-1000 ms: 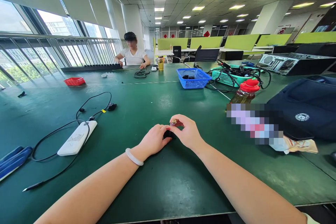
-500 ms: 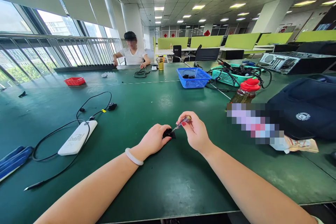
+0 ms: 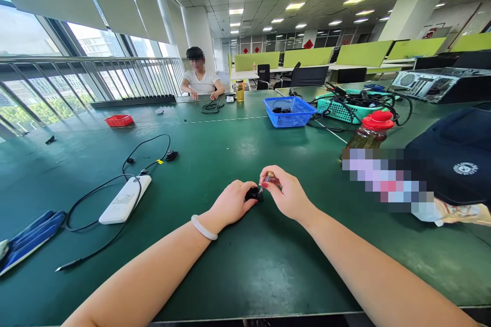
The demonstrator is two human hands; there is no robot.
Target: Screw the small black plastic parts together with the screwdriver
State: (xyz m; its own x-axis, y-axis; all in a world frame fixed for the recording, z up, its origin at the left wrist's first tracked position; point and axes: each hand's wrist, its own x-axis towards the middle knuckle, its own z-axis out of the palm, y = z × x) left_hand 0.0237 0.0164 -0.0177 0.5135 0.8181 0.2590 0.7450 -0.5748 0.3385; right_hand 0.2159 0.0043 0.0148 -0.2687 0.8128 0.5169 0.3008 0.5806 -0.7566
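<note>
On the green table (image 3: 245, 286), my left hand (image 3: 233, 203), with a pale bracelet at the wrist, is closed around a small black part (image 3: 252, 194). Its kind is too small to make out. Thumb and index finger grip it from both sides and press it to the tabletop. My right hand (image 3: 287, 191) pinches a screwdriver (image 3: 270, 177) with a brownish, see-through handle. The shaft slants down to the left, and its tip meets the right side of the black part. Fingers partly cover both things.
A white power bank (image 3: 125, 202) with a black cable lies left, near blue gloves (image 3: 34, 237). Ahead stand a red tray (image 3: 118, 121), a blue basket (image 3: 289, 117) and a green basket of cables (image 3: 337, 110). A red-lidded bottle (image 3: 370, 130) and dark bag (image 3: 456, 158) lie right; a person (image 3: 201, 79) sits opposite.
The view has turned slightly left, so everything sits further right. The screwdriver has become steeper over the black part. The person opposite has brought both hands closer together.
</note>
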